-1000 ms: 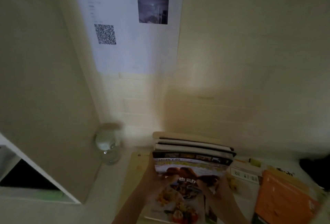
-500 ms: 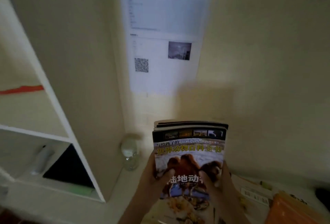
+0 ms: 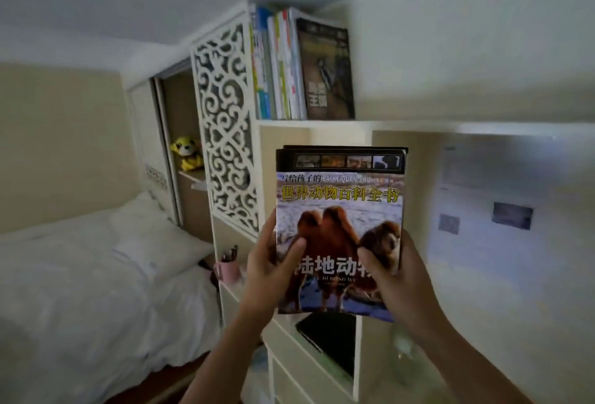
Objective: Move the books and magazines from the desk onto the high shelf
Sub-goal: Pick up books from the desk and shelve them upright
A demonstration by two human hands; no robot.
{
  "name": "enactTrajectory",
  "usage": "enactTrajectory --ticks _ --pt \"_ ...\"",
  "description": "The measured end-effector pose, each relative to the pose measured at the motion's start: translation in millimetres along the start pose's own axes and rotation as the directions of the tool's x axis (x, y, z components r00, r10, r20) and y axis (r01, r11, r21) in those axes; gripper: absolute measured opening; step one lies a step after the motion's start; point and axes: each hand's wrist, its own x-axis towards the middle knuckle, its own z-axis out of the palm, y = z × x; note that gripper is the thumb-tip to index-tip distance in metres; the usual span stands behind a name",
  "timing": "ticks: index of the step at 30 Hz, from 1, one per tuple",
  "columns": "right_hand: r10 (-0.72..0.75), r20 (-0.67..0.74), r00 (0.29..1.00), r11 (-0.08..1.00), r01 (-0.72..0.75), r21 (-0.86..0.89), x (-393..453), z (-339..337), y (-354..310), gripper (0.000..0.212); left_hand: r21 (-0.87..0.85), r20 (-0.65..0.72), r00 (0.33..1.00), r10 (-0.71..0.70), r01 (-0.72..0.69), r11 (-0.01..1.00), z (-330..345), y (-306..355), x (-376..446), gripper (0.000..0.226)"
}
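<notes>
I hold a small stack of books [image 3: 341,204] upright in the air, a camel on the front cover with yellow Chinese title. My left hand [image 3: 270,271] grips its lower left edge, thumb across the cover. My right hand [image 3: 396,278] grips the lower right edge the same way. Above the stack is the high shelf [image 3: 418,122], where several books [image 3: 289,65] stand upright at its left end, the outermost a dark cover with a bird [image 3: 326,72]. The desk is out of view.
A white carved lattice panel [image 3: 225,126] flanks the shelf unit on the left. A bed with white bedding [image 3: 96,275] lies at the left. A pink pen cup [image 3: 227,270], a yellow plush toy [image 3: 186,152], a dark tablet [image 3: 331,339] and papers on the wall [image 3: 495,197] are nearby.
Both hands have raised the stack off the desk pile. My view has swung up and left, so the high shelf and the bed now show and the desk has dropped out.
</notes>
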Motion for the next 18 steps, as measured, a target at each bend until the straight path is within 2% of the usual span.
enactTrajectory --ticks 4,6,9,12,14,18 --pt "-0.19 0.016 0.982 0.982 0.19 0.009 57 12 -69 0.041 -0.021 -0.068 0.983 0.168 -0.17 0.985 -18 70 51 0.045" --pt "-0.293 0.013 0.956 0.956 0.293 -0.032 90 6 -104 0.037 -0.054 -0.055 0.97 0.235 -0.238 0.97 -14 98 85 0.048" --pt "-0.368 0.002 0.93 0.924 0.366 -0.112 145 -14 -149 0.037 -0.114 -0.029 0.956 0.293 -0.295 0.949 4 128 142 0.055" --pt "-0.313 0.004 0.95 0.946 0.312 -0.092 203 -41 -177 0.044 -0.207 0.017 0.947 0.32 -0.31 0.928 34 144 194 0.06" --pt "-0.269 0.014 0.963 0.96 0.269 -0.077 235 -55 -185 0.045 -0.27 0.05 0.945 0.324 -0.299 0.915 54 148 225 0.055" --pt "-0.058 0.048 0.997 0.998 0.058 0.005 287 -70 -182 0.039 -0.291 0.067 0.936 0.345 -0.312 0.904 86 132 281 0.049"
